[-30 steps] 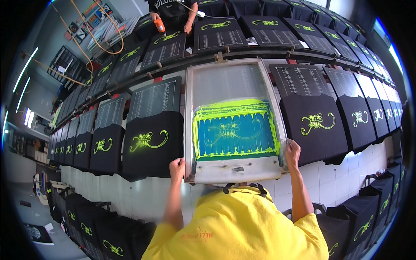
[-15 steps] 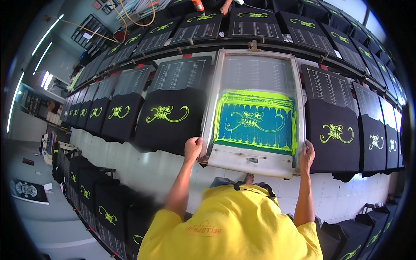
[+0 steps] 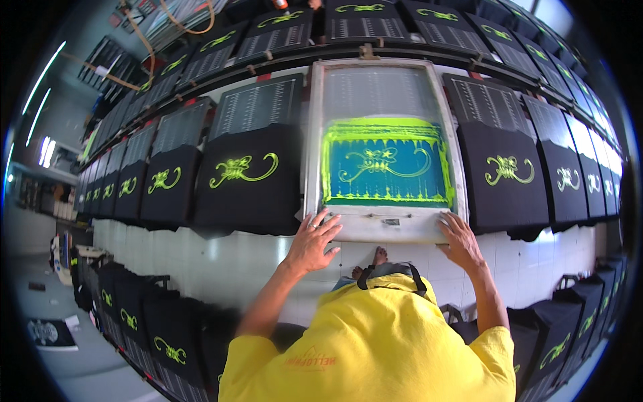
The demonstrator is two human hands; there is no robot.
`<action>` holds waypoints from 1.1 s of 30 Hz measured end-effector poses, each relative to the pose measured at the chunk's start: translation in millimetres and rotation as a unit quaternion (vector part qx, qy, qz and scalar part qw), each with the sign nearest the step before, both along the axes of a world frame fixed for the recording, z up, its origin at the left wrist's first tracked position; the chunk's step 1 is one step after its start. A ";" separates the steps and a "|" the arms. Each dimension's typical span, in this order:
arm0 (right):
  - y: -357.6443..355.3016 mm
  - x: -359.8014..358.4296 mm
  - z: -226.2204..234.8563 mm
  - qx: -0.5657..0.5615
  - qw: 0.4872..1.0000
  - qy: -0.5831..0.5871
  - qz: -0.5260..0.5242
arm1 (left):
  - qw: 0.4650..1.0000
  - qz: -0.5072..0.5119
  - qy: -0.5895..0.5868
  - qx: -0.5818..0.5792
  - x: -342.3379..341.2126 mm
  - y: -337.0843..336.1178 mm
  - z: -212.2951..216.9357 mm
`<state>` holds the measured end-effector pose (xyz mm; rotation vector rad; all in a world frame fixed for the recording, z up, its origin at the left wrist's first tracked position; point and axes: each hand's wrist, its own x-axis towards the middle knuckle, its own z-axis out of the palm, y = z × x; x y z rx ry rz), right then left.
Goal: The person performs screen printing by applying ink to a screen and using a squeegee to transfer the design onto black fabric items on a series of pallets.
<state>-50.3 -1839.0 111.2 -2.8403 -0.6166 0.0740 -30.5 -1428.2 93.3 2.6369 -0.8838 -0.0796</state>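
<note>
A silk-screen printing frame (image 3: 385, 232) lies over a board in the near row, in front of me. Its mesh is blue-green inside a border of neon yellow-green ink (image 3: 387, 125), with a scrolling floral design in the middle. My left hand (image 3: 311, 246) rests on the frame's near left corner, fingers spread and a ring on one. At the near right corner my right hand (image 3: 462, 241) lies with its fingers stretched out over the rim. Neither hand is wrapped around anything. The board under the frame is mostly hidden.
Black shirts with the same design lie on boards to the left (image 3: 249, 197) and right (image 3: 507, 194). A rail (image 3: 268, 65) with small clamps runs behind the frame. Farther back is another row of printed shirts (image 3: 362, 9), with part of another person's hand (image 3: 315, 4). More shirts stand behind me.
Both hands have let go of the frame's sides and now lie with fingers stretched on its near corners. The whole view has shifted, so the frame appears higher and slightly left.
</note>
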 end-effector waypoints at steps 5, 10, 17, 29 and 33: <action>1.2 22.9 22.9 -0.051 0.997 -0.005 0.052 | 0.999 0.010 0.020 -0.029 18.1 -12.1 0.9; 10.9 62.3 31.9 -0.071 0.997 0.019 -0.011 | 0.998 0.047 0.029 0.034 70.9 -24.8 5.2; 13.4 89.7 46.8 -0.023 0.999 -0.019 -0.030 | 0.994 0.086 0.061 -0.040 100.1 -23.7 15.4; 3.9 25.7 -9.1 -0.030 0.994 -0.107 -0.007 | 0.987 0.077 -0.140 -0.023 24.8 -32.5 -41.7; -1.3 54.7 -24.2 -0.032 0.992 -0.117 -0.014 | 0.983 0.095 -0.152 -0.030 46.8 -36.2 -55.9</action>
